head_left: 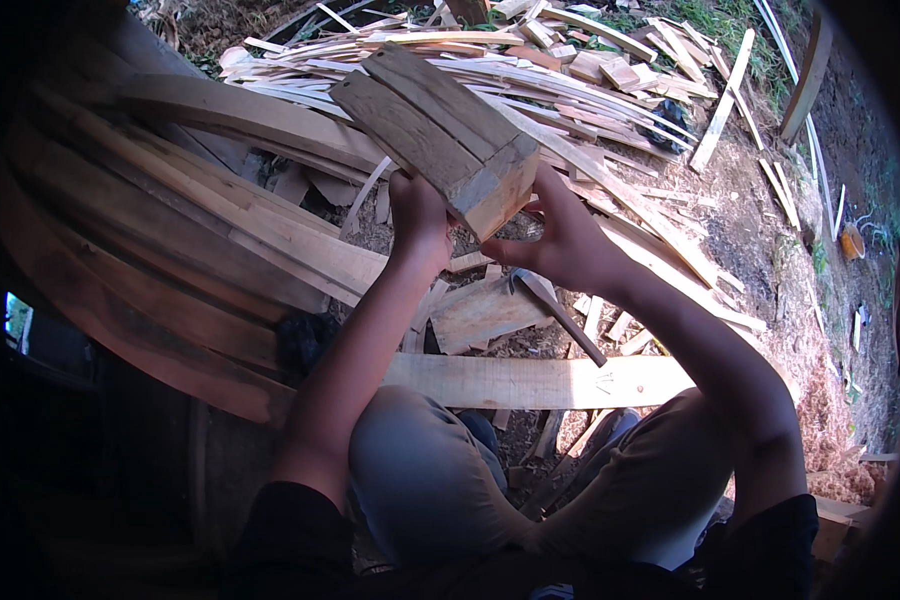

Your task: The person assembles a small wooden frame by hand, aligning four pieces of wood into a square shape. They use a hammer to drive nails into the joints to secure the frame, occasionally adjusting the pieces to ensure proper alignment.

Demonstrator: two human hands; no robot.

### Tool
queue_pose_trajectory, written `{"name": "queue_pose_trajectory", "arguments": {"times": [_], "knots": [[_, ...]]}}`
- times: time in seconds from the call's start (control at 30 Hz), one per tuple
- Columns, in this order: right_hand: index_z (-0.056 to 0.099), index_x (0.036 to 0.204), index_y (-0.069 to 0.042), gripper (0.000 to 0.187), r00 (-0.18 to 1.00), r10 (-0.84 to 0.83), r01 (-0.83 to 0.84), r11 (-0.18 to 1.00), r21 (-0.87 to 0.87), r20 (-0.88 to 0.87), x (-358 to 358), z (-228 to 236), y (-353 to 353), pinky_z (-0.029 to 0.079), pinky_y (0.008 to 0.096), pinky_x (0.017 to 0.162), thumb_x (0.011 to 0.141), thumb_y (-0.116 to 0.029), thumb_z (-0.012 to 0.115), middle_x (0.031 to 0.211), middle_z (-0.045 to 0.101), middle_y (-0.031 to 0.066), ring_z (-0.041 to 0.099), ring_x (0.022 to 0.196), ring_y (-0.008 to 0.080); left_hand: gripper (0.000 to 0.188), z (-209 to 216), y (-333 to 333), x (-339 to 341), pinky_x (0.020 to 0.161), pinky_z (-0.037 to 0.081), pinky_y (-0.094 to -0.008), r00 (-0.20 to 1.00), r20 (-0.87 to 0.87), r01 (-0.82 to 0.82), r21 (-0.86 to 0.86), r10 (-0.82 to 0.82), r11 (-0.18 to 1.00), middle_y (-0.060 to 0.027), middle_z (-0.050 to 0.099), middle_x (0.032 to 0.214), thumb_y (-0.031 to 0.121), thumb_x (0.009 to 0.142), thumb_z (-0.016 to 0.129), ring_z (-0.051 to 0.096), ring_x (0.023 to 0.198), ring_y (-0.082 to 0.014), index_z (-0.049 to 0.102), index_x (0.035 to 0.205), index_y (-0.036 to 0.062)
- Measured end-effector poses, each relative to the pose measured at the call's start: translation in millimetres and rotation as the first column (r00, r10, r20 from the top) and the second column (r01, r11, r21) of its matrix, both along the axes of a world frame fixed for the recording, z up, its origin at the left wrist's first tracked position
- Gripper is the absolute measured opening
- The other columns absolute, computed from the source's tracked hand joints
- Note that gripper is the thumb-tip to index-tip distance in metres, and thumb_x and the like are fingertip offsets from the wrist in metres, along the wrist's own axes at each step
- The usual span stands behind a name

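Forward, left hand (420,212) and right hand (562,240) clasp a wooden box (440,125).

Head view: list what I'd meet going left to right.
Stacked long brown wooden boards, bare left hand, bare right hand, pale narrow wooden strip, dark brown wooden plank, small orange object of unclear kind.

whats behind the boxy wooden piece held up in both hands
Past the edges of the boxy wooden piece, loose wood strips show beyond its right side and a thick beam to its left. Whatever lies directly behind it is covered.
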State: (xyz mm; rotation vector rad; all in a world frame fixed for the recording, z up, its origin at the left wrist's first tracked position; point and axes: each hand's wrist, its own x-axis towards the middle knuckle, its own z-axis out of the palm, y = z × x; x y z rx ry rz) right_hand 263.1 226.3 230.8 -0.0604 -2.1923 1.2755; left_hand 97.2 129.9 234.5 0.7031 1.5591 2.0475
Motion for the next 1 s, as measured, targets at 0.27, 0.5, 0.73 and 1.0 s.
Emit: {"name": "queue_pose_trajectory", "arguments": {"times": [0.27,0.5,0.73,1.0], "knots": [[0.025,0.148,-0.007,0.099,0.986,-0.138,0.125,0.983,-0.134,-0.090,-7,-3,7,0.041,0.0460,0.110,0.073,-0.019,0.090,0.139,0.055,0.0189,0.053,0.132,0.0309,0.039,6,0,10,0.082,0.057,-0.0416,0.974,0.179,-0.135,-0.042,0.140,0.990,-0.0128,0.054,0.128,0.025,0.102,0.052,0.061,0.115,-0.0223,0.036,0.134,0.0073],[0.015,0.155,-0.006,0.094,0.993,-0.011,-0.044,0.886,-0.462,-0.115,-14,-19,26,0.052,0.0438,0.105,0.082,0.004,0.074,0.144,0.042,0.0232,0.051,0.130,0.0341,0.047,17,-2,21,0.097,0.056,-0.0522,0.988,0.144,-0.056,-0.004,0.056,0.998,-0.0180,0.048,0.130,0.010,0.094,0.057,0.058,0.120,-0.0289,0.029,0.131,0.0029],[0.014,0.157,-0.006,0.100,0.988,0.041,-0.128,0.768,-0.628,-0.152,-11,-6,28,0.057,0.0447,0.095,0.076,0.009,0.072,0.140,0.041,0.0249,0.047,0.131,0.0384,0.059,12,-3,20,0.097,0.056,-0.0487,0.998,0.047,0.035,-0.045,-0.033,0.998,-0.0197,0.047,0.131,0.003,0.088,0.065,0.058,0.120,-0.0291,0.026,0.132,0.0029],[0.030,0.147,-0.009,0.090,0.986,-0.028,-0.059,0.859,-0.509,-0.162,-12,-19,26,0.040,0.0486,0.116,0.075,0.001,0.083,0.141,0.042,0.0195,0.042,0.138,0.0320,0.078,-10,4,21,0.099,0.053,-0.0379,0.979,-0.205,-0.031,-0.092,0.011,0.995,-0.0218,0.042,0.133,0.002,0.080,0.074,0.053,0.124,-0.0277,0.018,0.135,0.0032]]}}
